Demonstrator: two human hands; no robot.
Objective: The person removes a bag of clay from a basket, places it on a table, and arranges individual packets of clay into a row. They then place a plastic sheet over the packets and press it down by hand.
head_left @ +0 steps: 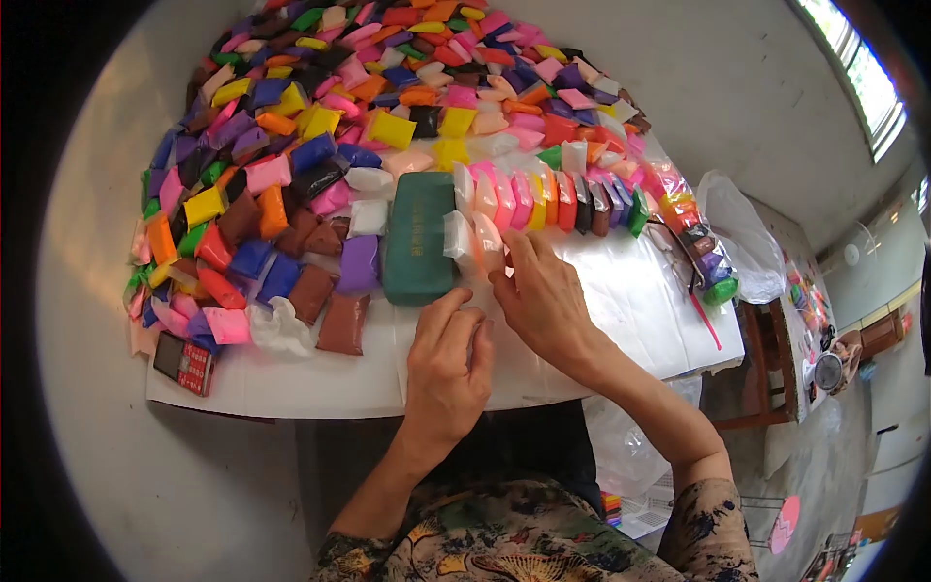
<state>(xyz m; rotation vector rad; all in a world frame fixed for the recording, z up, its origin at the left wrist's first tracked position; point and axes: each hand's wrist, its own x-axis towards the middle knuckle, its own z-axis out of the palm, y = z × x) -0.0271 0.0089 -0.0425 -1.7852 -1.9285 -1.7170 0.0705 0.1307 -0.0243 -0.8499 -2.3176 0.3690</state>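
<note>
My right hand [545, 291] has its thumb and fingertips closed on a peach clay packet [488, 242], which stands on edge beside a white packet [455, 236]. Just left of these lies a dark green case [417, 242] with gold lettering. My left hand [448, 359] rests near the lower right corner of the case, fingers loosely bent, thumb apart, and nothing in it. Behind my right hand, a row of upright packets [538, 202] runs rightward from the case, from white and pink through yellow, orange, red, black and purple to green.
A large heap of coloured packets [388, 131] covers the back and left of the white tabletop [611, 310]. A phone with red keys [184, 364] lies at the left corner. On the right are a filled bag of packets [700, 238], a red strip [705, 322] and clear plastic [742, 233].
</note>
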